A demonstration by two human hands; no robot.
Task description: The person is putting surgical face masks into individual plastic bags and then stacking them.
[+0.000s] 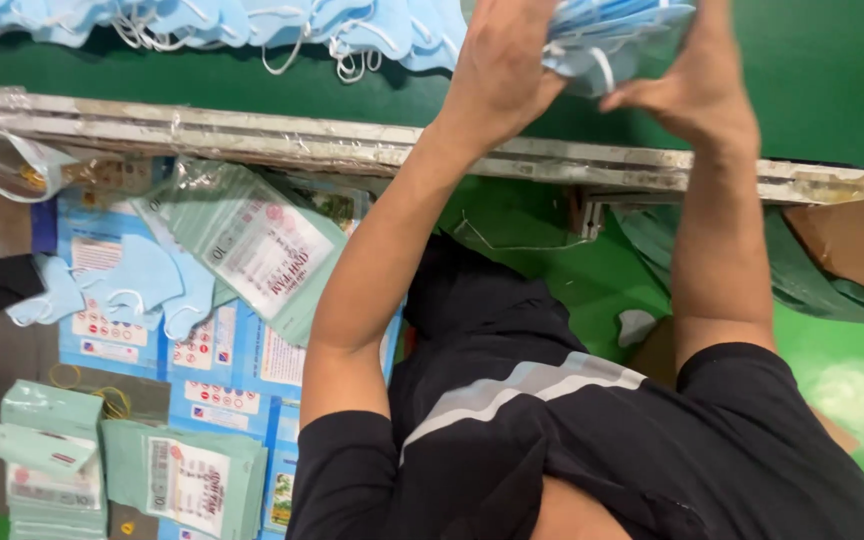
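Clasped between left hand (500, 75) and right hand (697, 90): a soft stack of pale-blue masks (607, 40).

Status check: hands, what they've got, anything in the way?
Left hand and right hand both gripping a stack of blue face masks over the green table. More loose masks along the table's far side. Nothing obstructing.
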